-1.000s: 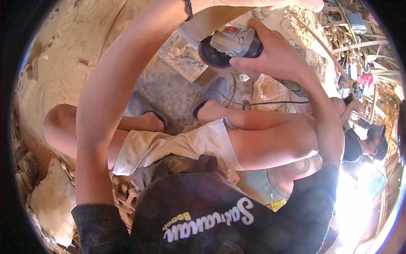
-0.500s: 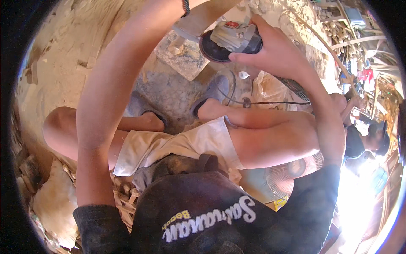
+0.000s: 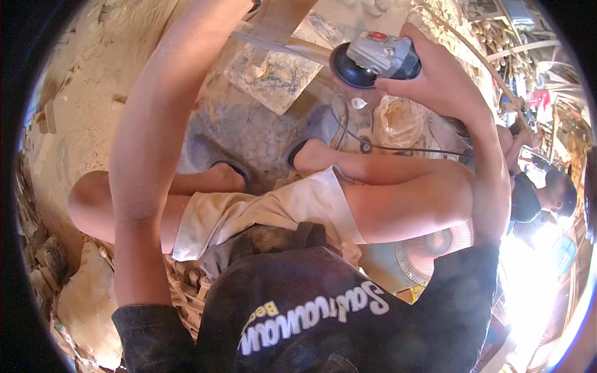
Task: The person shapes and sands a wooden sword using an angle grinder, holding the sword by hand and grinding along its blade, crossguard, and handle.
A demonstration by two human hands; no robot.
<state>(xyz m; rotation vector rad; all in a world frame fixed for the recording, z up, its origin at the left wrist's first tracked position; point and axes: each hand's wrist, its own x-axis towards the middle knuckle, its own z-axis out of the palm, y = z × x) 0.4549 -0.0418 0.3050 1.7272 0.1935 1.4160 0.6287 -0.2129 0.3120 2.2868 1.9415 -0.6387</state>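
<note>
My right hand (image 3: 444, 78) is wrapped round the grey and black body of an angle grinder (image 3: 385, 53). A round black disc (image 3: 351, 68) sits on the grinder's left side. My left forearm (image 3: 158, 112) reaches up past the top edge, where a dark band shows at the wrist; the left hand itself is outside the picture. Beside that wrist is what looks like a brown wooden piece (image 3: 286, 17), with a pale, blurred strip (image 3: 280, 46) below it running toward the disc. Whether the left hand holds this wood is hidden.
A dusty square slab (image 3: 273, 78) lies on the floor ahead of my feet. Right of them are a clear plastic bag (image 3: 398, 121) and a black cable (image 3: 416, 149). A fan (image 3: 435, 245) stands by my right thigh. Another person (image 3: 547, 196) sits at the right. Wood scraps (image 3: 183, 292) lie left.
The right hand and grinder have shifted to the right, and the disc has turned a little. My left forearm and the wooden piece have moved left and slightly up.
</note>
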